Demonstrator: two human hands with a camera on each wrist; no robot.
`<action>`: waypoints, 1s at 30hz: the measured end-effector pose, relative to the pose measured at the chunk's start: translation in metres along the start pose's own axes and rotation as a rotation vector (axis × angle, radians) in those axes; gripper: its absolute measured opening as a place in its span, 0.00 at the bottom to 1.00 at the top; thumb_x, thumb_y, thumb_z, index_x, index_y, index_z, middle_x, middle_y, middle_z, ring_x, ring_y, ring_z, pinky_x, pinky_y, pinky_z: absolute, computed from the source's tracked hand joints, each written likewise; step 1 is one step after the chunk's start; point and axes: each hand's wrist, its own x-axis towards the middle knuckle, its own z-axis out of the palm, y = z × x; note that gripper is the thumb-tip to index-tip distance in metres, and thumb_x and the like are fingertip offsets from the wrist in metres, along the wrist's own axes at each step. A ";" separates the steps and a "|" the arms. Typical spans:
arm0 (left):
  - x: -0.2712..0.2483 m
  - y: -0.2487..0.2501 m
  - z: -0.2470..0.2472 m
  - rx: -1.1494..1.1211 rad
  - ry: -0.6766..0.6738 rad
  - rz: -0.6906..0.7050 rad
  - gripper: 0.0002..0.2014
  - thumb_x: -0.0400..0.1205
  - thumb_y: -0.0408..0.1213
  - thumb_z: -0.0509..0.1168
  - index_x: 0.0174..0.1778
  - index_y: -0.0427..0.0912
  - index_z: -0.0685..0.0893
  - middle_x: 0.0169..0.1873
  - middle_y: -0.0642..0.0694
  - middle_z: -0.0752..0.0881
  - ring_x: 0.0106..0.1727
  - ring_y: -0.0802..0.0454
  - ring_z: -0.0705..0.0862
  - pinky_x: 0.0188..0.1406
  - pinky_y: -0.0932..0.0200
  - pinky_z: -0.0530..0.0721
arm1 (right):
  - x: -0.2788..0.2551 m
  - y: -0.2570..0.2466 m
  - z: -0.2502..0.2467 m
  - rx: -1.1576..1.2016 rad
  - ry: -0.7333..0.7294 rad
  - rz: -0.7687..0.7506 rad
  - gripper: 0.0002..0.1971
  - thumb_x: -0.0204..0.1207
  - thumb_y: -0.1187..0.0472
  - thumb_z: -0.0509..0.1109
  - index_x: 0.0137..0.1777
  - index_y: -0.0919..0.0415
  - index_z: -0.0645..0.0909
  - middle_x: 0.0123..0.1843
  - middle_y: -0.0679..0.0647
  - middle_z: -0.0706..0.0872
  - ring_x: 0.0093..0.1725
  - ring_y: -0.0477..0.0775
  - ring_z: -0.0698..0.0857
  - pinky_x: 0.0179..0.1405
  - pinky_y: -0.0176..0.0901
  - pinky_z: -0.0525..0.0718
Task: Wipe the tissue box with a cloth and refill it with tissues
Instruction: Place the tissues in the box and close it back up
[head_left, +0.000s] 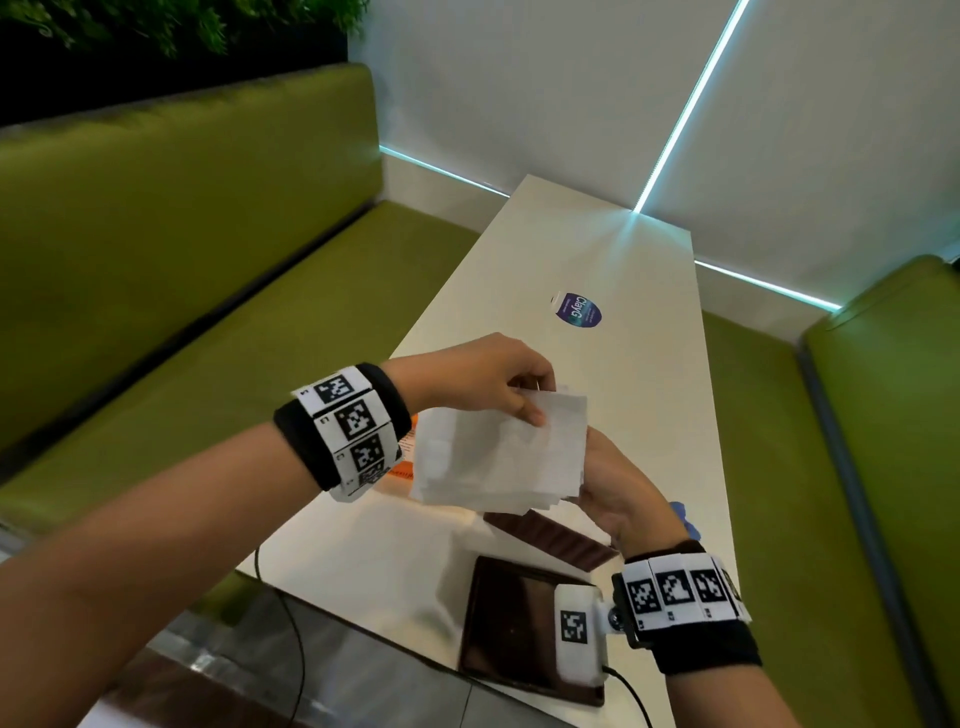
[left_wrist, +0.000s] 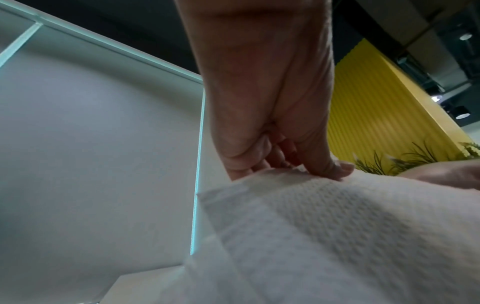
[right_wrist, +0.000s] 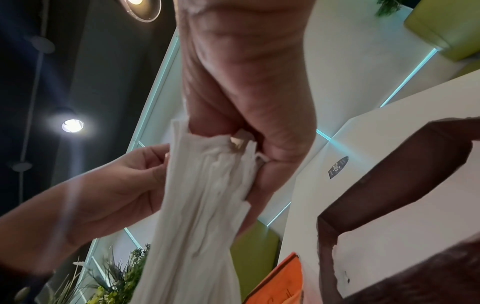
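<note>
A stack of white tissues hangs in the air over the near half of the white table. My left hand pinches its top edge between thumb and fingers. From the right side my right hand grips the same stack with thumb and curled fingers. The dark brown tissue box lies open on the table below the hands, partly hidden by my right wrist camera. A brown slatted piece lies just beyond it. A bit of blue cloth shows behind my right wrist.
An orange packet lies on the table under the tissues, also seen as the orange packet in the right wrist view. A round blue sticker is on the table's middle. Green benches flank the table; a white wall stands behind.
</note>
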 end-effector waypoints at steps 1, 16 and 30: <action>0.001 -0.001 0.002 0.016 0.010 -0.001 0.07 0.77 0.42 0.73 0.47 0.49 0.84 0.40 0.54 0.83 0.42 0.55 0.78 0.45 0.59 0.76 | -0.001 0.001 0.000 0.012 -0.011 -0.001 0.11 0.81 0.61 0.66 0.59 0.65 0.84 0.41 0.57 0.88 0.33 0.52 0.85 0.25 0.39 0.81; 0.001 -0.017 0.009 -0.054 -0.158 -0.232 0.43 0.69 0.60 0.76 0.77 0.60 0.63 0.60 0.56 0.79 0.61 0.53 0.79 0.62 0.57 0.77 | -0.015 0.001 -0.009 0.131 -0.188 -0.043 0.19 0.76 0.58 0.70 0.67 0.61 0.82 0.60 0.62 0.89 0.52 0.56 0.90 0.41 0.46 0.90; -0.018 -0.026 0.007 -0.548 -0.065 -0.287 0.26 0.79 0.56 0.68 0.73 0.55 0.73 0.59 0.44 0.85 0.52 0.54 0.86 0.62 0.54 0.83 | -0.028 0.000 -0.032 0.271 -0.036 -0.068 0.17 0.78 0.60 0.70 0.66 0.63 0.81 0.59 0.61 0.90 0.57 0.59 0.90 0.56 0.51 0.89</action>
